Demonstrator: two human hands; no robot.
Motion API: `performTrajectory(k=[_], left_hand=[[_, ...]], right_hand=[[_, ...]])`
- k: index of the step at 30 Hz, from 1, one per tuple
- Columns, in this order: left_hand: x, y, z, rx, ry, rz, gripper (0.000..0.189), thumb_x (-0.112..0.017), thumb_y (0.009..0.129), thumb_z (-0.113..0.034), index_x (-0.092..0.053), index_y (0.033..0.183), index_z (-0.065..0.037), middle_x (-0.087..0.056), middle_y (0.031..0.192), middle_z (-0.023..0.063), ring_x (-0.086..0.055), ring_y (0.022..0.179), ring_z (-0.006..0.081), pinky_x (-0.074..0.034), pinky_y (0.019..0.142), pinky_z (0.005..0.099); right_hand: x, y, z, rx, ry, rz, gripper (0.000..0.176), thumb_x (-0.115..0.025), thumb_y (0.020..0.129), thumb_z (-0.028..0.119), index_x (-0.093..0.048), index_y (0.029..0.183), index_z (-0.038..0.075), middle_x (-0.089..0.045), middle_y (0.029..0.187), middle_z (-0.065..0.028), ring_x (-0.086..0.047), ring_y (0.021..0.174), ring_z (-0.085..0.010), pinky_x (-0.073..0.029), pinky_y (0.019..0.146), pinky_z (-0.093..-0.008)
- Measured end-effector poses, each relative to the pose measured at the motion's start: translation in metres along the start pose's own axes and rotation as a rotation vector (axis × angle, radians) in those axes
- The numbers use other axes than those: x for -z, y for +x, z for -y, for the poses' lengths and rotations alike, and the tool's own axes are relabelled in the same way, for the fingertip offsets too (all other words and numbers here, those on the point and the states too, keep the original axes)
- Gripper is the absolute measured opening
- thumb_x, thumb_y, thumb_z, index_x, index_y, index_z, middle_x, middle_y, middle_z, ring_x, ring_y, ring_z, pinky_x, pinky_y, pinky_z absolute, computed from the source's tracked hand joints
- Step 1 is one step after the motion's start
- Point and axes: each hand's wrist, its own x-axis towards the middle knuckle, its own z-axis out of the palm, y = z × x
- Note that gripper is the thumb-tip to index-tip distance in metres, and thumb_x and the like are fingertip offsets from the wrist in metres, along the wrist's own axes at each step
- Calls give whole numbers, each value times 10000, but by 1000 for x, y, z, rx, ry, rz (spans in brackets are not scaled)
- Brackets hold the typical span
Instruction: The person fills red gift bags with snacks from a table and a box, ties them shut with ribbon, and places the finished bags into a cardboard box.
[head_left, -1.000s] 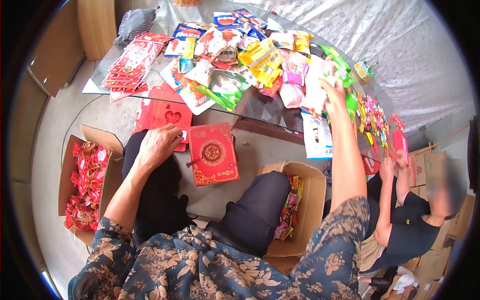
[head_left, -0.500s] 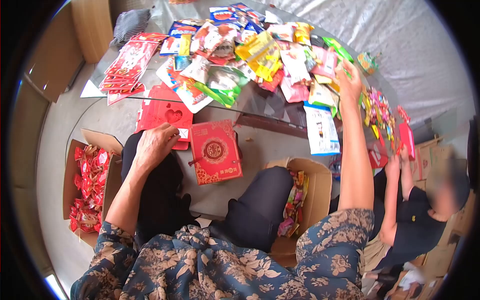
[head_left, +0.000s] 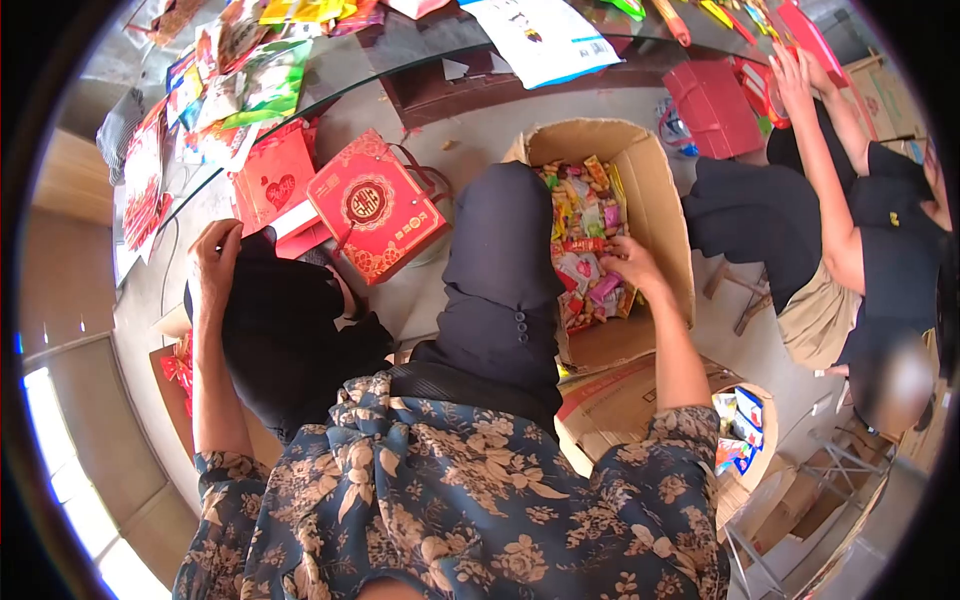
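My right hand (head_left: 632, 264) reaches into a cardboard box (head_left: 655, 175) of small wrapped candies (head_left: 590, 215), its fingers bent at the candies; whether they grip a piece is too small to tell. My left hand (head_left: 213, 250) hangs above my left knee with curled fingers, and what it holds, if anything, is hidden. Between my knees stands a red gift box (head_left: 385, 205) with a round gold emblem and dark handles. Beside it lie red heart-printed packets (head_left: 275, 180).
The glass table (head_left: 400, 50) bears snack packs and a white-blue packet (head_left: 545, 40) at its edge. At the right a co-worker (head_left: 850, 230) sits near a dark red box (head_left: 712, 108). Another carton (head_left: 640, 395) stands by my right elbow, with red packets (head_left: 178, 370) in one at left.
The view has turned down and to the right. My right hand has left the snacks on the table and gone down into the candy box. My left hand has come away from the red packets.
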Motion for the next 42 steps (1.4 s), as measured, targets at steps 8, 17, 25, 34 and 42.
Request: performTrajectory(k=[8, 17, 25, 34, 42], left_hand=[[-4, 1, 2, 2, 39, 74, 84, -612, 883, -49, -650, 899, 25, -601, 753, 54, -532, 603, 95, -433, 560, 237], [-5, 4, -4, 64, 122, 117, 82, -620, 870, -55, -659, 901, 11, -619, 735, 56, -559, 602, 93, -446, 569, 243], [-7, 5, 2, 34, 94, 106, 79, -622, 864, -49, -656, 884, 19, -614, 717, 56, -549, 588, 98, -433, 550, 248], [-7, 6, 3, 55, 89, 98, 71, -624, 857, -45, -653, 871, 18, -604, 710, 57, -545, 589, 98, -428, 545, 252], [-8, 6, 8, 27, 66, 109, 65, -625, 852, -40, -650, 870, 17, -599, 716, 62, -551, 608, 109, -431, 557, 253]], right_hand=[[-84, 12, -70, -283, 152, 11, 1058, -863, 651, 379, -282, 1457, 13, -467, 1372, -192, -479, 1227, -298, -415, 980, -417], [-141, 27, -103, -345, 196, -101, 1063, -861, 619, 449, -319, 1458, 85, -447, 1365, -242, -472, 1241, -337, -426, 981, -395], [-164, 12, -109, -175, 69, 104, 1088, -810, 650, 474, -204, 1502, 174, -285, 1385, -391, -367, 1280, -492, -389, 1027, -476], [-199, 11, -91, -206, -37, -110, 940, -714, 755, 283, -139, 1493, 190, -239, 1351, -440, -336, 1256, -565, -362, 1031, -504], [-235, 25, -130, -168, 312, -215, 886, -711, 769, 276, -180, 1477, 246, -266, 1342, -424, -372, 1225, -565, -383, 993, -521]])
